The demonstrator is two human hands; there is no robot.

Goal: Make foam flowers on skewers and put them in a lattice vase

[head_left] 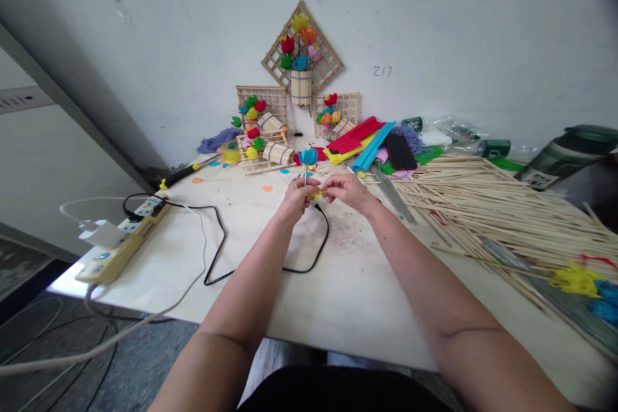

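My left hand (pixel 295 198) is closed, its fingers round the thin stem of a blue craft flower (pixel 308 156) that stands upright above them. Close beside it, my right hand (pixel 348 191) is closed in a pinch, thumb and fingertips together at a small yellow piece (pixel 316 195). This piece lies between the two hands, partly covered by fingers, and its kind is unclear. A black cord (pixel 326 232) ends just below the hands; what it joins is mostly hidden.
A power strip (pixel 130 238) with chargers lies at the left edge. Lattice frames with flowers (pixel 302 45) stand at the back. Coloured sheets (pixel 357 141), a phone (pixel 400 152), many thin wooden sticks (pixel 483 199) and a dark bottle (pixel 564 158) are on the right.
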